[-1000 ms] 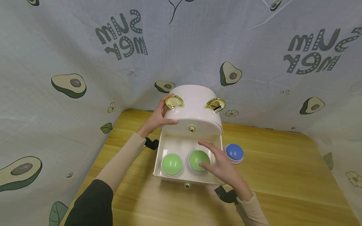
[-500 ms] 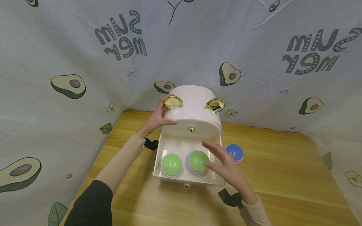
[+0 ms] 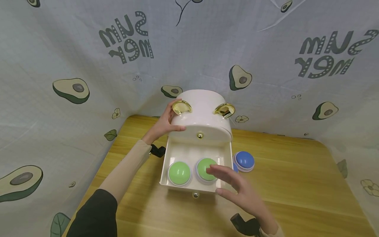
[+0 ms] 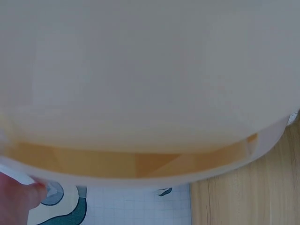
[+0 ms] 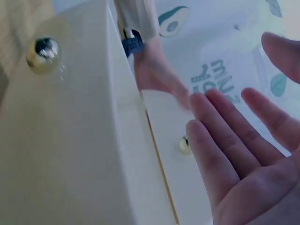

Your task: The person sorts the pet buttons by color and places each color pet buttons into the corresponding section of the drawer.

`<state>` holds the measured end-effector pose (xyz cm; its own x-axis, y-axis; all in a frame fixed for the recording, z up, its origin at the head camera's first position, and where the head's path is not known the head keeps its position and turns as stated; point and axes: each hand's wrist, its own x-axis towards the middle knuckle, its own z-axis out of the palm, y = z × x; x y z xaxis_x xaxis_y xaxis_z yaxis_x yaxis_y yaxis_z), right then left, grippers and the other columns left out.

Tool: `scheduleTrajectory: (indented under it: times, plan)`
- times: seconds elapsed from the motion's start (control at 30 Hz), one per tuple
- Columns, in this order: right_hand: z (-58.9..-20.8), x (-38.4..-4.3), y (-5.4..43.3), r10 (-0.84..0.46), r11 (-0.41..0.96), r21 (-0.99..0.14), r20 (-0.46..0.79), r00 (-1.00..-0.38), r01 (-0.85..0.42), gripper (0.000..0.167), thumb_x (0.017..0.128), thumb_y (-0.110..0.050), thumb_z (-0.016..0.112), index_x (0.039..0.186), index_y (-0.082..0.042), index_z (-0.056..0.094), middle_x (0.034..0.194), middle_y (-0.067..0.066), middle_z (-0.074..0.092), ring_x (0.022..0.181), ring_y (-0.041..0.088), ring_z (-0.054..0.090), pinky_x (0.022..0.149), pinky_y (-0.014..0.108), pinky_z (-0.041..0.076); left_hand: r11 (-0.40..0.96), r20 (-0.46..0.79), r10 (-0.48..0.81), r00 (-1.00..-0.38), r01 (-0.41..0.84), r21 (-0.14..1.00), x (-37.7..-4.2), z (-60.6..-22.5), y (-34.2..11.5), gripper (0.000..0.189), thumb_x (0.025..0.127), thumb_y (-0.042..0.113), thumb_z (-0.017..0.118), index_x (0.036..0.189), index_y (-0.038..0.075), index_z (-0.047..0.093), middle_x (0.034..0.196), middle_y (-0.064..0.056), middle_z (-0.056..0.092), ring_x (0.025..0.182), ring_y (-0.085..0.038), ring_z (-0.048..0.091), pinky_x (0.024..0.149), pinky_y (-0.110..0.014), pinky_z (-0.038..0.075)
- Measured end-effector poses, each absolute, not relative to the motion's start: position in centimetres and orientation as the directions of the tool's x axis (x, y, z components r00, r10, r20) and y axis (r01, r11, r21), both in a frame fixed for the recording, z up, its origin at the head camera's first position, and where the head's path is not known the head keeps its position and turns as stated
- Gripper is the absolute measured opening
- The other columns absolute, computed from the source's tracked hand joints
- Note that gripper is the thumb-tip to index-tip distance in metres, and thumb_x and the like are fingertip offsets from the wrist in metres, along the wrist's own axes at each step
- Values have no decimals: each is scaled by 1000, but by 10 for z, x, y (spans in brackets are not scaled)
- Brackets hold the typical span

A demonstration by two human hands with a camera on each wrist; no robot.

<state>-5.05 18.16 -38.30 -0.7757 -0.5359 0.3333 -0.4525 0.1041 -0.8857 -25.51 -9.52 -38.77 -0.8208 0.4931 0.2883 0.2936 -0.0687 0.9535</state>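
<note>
A white, rounded storage box (image 3: 204,93) with gold ear-shaped pieces stands on the table, its lower drawer (image 3: 189,149) pulled out. My left hand (image 3: 164,121) holds the box's left side, thumb across the front, some fingertips hidden behind the gold ear. Two green-domed, white-rimmed round objects (image 3: 179,173) sit in the drawer; the right one is partly covered by my fingers in the head view. My right hand (image 3: 244,192) hovers over the drawer's front right corner, fingers extended, holding nothing. The right wrist view shows its spread fingers beside the drawer front (image 5: 79,136).
Right of the drawer lies a blue-domed round object (image 3: 245,159); a second blue one (image 3: 235,168) shows partly beside the drawer wall. A printed avocado cloth (image 3: 266,82) hangs behind the wooden table (image 3: 296,171). A gold knob (image 3: 195,195) juts from the drawer front.
My right hand has drawn back toward me and slightly right, off the right green-domed object, uncovering part of the second blue one. The left hand keeps its place.
</note>
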Motion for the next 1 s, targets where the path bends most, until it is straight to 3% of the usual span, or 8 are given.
scheduleTrajectory:
  times: [0.3, 0.5, 0.63, 0.73, 1.0]
  plan:
    - [-401, -29, 170, -676, 79, -884, 293, -677, -461, 49, 88, 5, 61, 135, -4, 49, 130, 12, 57, 121, 22, 52, 100, 32, 40, -43, 252, 490, -834, 266, 963, -254, -386, -95, 101, 73, -5, 77, 150, 23, 17, 154, -2, 23, 140, -11, 20, 112, -40, 17]
    - [-420, -18, 162, -724, 147, -880, 215, -656, -452, 49, 92, -7, 62, 138, -12, 48, 133, 3, 56, 121, 19, 52, 97, 32, 43, -53, 249, 497, -831, 257, 965, -255, -383, -95, 102, 71, -7, 77, 150, 15, 15, 155, -8, 20, 141, -16, 19, 112, -41, 17]
    - [-431, -13, 158, -751, 176, -911, 120, -649, -372, 48, 95, -14, 60, 140, -10, 45, 134, 4, 55, 122, 20, 51, 98, 33, 42, -64, 262, 499, -826, 266, 962, -255, -385, -96, 102, 72, -5, 78, 150, 18, 16, 155, -6, 20, 141, -14, 19, 112, -40, 17]
    - [-438, -12, 156, -729, 232, -923, 44, -683, -307, 48, 96, -21, 59, 141, -12, 46, 136, 3, 53, 125, 18, 49, 101, 32, 38, -59, 266, 501, -824, 274, 960, -254, -385, -96, 102, 73, -2, 78, 150, 21, 16, 155, -3, 21, 140, -12, 20, 112, -40, 16]
    - [-453, -17, 153, -684, 189, -865, 224, -695, -465, 52, 93, -13, 62, 141, -7, 43, 136, 9, 53, 121, 24, 53, 100, 33, 40, -10, 254, 512, -820, 291, 957, -251, -381, -98, 100, 76, 5, 78, 150, 25, 15, 154, -1, 22, 140, -11, 20, 112, -42, 18]
